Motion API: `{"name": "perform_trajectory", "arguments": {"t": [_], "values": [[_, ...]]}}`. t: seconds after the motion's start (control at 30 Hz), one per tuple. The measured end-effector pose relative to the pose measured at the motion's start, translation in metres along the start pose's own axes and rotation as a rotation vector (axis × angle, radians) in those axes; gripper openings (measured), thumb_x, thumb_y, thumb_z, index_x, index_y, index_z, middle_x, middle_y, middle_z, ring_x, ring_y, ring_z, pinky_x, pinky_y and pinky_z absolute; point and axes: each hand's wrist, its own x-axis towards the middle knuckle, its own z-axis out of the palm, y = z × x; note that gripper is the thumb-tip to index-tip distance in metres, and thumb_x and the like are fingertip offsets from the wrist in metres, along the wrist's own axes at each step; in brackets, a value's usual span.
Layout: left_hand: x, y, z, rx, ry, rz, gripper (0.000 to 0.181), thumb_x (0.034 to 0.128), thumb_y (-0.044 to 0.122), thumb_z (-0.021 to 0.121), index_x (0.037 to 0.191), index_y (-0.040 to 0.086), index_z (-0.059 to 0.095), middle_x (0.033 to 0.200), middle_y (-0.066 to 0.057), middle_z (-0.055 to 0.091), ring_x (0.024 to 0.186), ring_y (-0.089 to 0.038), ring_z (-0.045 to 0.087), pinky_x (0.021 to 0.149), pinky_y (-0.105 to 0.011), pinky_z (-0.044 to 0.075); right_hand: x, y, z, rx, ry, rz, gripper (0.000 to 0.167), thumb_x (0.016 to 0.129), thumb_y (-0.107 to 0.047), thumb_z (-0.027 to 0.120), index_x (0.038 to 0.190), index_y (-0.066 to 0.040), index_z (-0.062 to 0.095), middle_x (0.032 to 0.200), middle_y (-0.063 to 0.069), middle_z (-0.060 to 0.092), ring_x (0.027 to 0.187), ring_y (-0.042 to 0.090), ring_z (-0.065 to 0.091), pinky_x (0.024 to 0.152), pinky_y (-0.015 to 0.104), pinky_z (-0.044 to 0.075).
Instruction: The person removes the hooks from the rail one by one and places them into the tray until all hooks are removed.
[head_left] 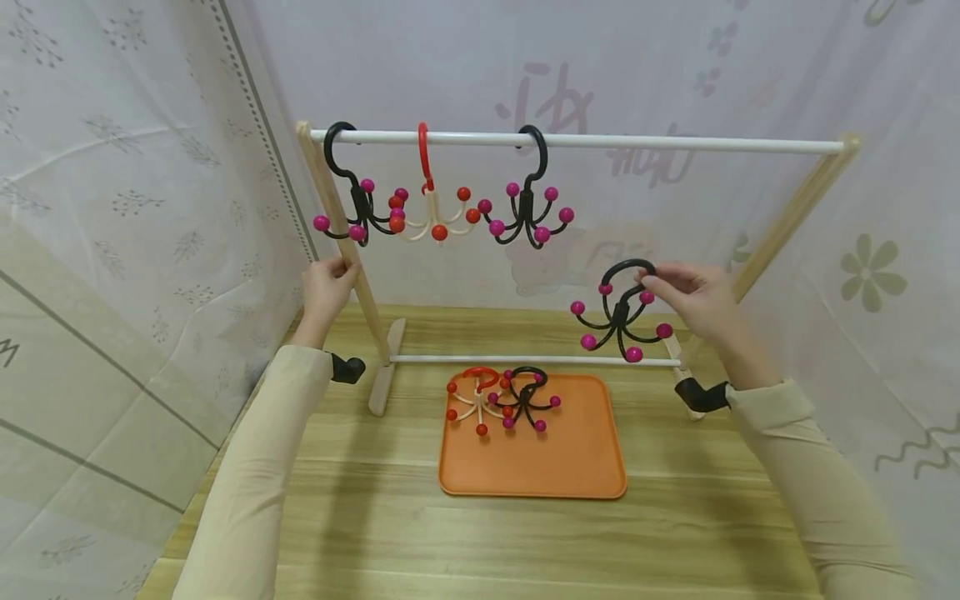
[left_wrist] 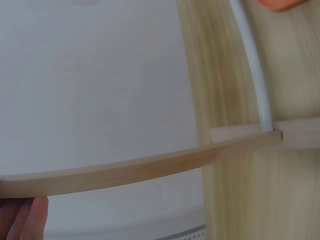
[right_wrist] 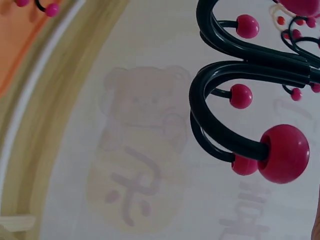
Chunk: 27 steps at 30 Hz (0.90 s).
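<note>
My right hand (head_left: 697, 302) pinches the hook end of a black multi-arm hook hanger (head_left: 621, 315) with pink ball tips. It is held in the air over the rack's lower bar, right of the tray; its arms fill the right wrist view (right_wrist: 225, 75). My left hand (head_left: 327, 293) grips the left wooden post (head_left: 367, 308) of the rack; fingertips (left_wrist: 37, 212) press the post in the left wrist view. On the white top rail (head_left: 637, 143) hang a black hanger (head_left: 362, 204), a cream hanger with red hook and balls (head_left: 432, 208), and another black hanger (head_left: 527, 204).
An orange tray (head_left: 555, 467) lies on the wooden table (head_left: 390, 533), bearing a cream-and-red hanger (head_left: 479, 400) and a black-and-pink one (head_left: 525, 402) side by side. The rack's lower white bar (head_left: 465, 360) runs behind it. Patterned curtains (head_left: 885, 208) surround the table.
</note>
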Motion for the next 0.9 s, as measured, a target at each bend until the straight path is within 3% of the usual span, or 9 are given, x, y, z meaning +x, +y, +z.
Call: {"name": "perform_trajectory", "arguments": {"t": [0.23, 0.47, 0.53, 0.7, 0.8, 0.9], "values": [[-0.001, 0.001, -0.001, -0.013, -0.001, -0.003, 0.027, 0.0882, 0.019, 0.053, 0.088, -0.005, 0.065, 0.085, -0.02, 0.064, 0.073, -0.026, 0.058, 0.054, -0.022, 0.039, -0.027, 0.023, 0.014, 0.044, -0.068, 0.064, 0.016, 0.081, 0.016, 0.05, 0.095, 0.022, 0.055, 0.091, 0.014, 0.065, 0.085, 0.014, 0.061, 0.069, 0.024, 0.046], [-0.002, 0.0, -0.001, -0.012, -0.003, 0.001, 0.026, 0.0881, 0.019, 0.053, 0.086, -0.005, 0.065, 0.084, -0.02, 0.064, 0.07, -0.025, 0.057, 0.051, -0.022, 0.037, -0.056, 0.046, 0.029, -0.063, -0.029, 0.194, 0.019, 0.082, 0.006, 0.057, 0.099, 0.016, 0.058, 0.092, 0.021, 0.063, 0.083, 0.013, 0.061, 0.069, 0.024, 0.047], [-0.002, 0.0, -0.001, -0.012, 0.001, 0.005, 0.026, 0.0881, 0.018, 0.053, 0.084, -0.005, 0.064, 0.083, -0.02, 0.064, 0.069, -0.024, 0.057, 0.051, -0.022, 0.037, -0.065, 0.06, 0.032, -0.052, -0.013, 0.218, 0.021, 0.083, 0.005, 0.057, 0.1, 0.015, 0.058, 0.094, 0.021, 0.062, 0.085, 0.011, 0.061, 0.07, 0.024, 0.046], [-0.002, 0.001, -0.001, -0.004, 0.001, 0.008, 0.027, 0.0883, 0.019, 0.053, 0.084, -0.005, 0.064, 0.083, -0.019, 0.064, 0.07, -0.024, 0.056, 0.053, -0.022, 0.037, -0.088, 0.091, 0.039, -0.012, 0.046, 0.182, 0.022, 0.083, 0.004, 0.057, 0.102, 0.015, 0.058, 0.095, 0.017, 0.063, 0.086, 0.012, 0.06, 0.07, 0.023, 0.046], [-0.002, 0.001, -0.001, -0.005, 0.001, 0.003, 0.027, 0.0882, 0.019, 0.053, 0.084, -0.005, 0.064, 0.084, -0.019, 0.064, 0.071, -0.024, 0.057, 0.054, -0.023, 0.038, -0.101, 0.109, 0.041, -0.034, 0.104, 0.173, 0.023, 0.082, -0.003, 0.06, 0.102, 0.009, 0.061, 0.092, 0.012, 0.065, 0.083, 0.015, 0.061, 0.068, 0.022, 0.047], [-0.002, 0.001, -0.001, -0.012, 0.0, 0.001, 0.026, 0.0883, 0.018, 0.053, 0.086, -0.005, 0.065, 0.085, -0.019, 0.064, 0.072, -0.025, 0.058, 0.055, -0.022, 0.039, -0.119, 0.162, 0.035, 0.026, 0.137, 0.153, 0.025, 0.082, -0.009, 0.063, 0.105, 0.0, 0.064, 0.093, 0.009, 0.065, 0.083, 0.014, 0.061, 0.067, 0.021, 0.047]]}}
